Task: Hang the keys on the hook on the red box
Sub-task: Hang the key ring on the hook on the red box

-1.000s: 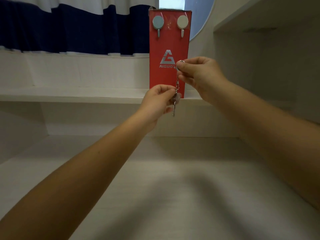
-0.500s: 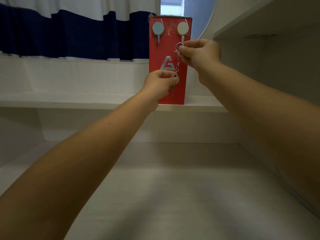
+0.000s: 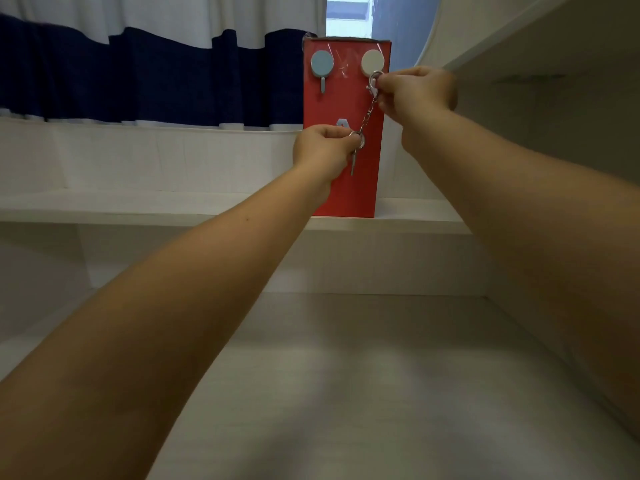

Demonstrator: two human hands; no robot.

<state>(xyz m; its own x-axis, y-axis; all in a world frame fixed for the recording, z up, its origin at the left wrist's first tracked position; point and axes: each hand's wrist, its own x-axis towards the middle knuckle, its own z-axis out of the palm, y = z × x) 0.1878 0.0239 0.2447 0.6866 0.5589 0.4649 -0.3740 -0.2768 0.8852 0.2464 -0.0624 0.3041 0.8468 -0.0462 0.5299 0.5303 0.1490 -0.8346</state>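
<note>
A tall red box (image 3: 343, 188) stands upright on a white ledge. Two round hooks are stuck near its top: a light blue hook (image 3: 322, 65) on the left and a white hook (image 3: 372, 62) on the right. My right hand (image 3: 415, 93) pinches the metal clasp of the keys (image 3: 367, 114) right at the lower edge of the white hook. The chain runs down and left to a ring and a key hanging in front of the box. My left hand (image 3: 323, 150) pinches that ring.
The white ledge (image 3: 138, 206) runs across the view, with a white desk surface (image 3: 346, 375) below it. A navy and white curtain (image 3: 138, 71) hangs behind. A white shelf (image 3: 536, 39) juts out at the upper right, close to my right hand.
Both hands have risen along the box front with the keys. The clasp has gone from the logo's height up to the white hook.
</note>
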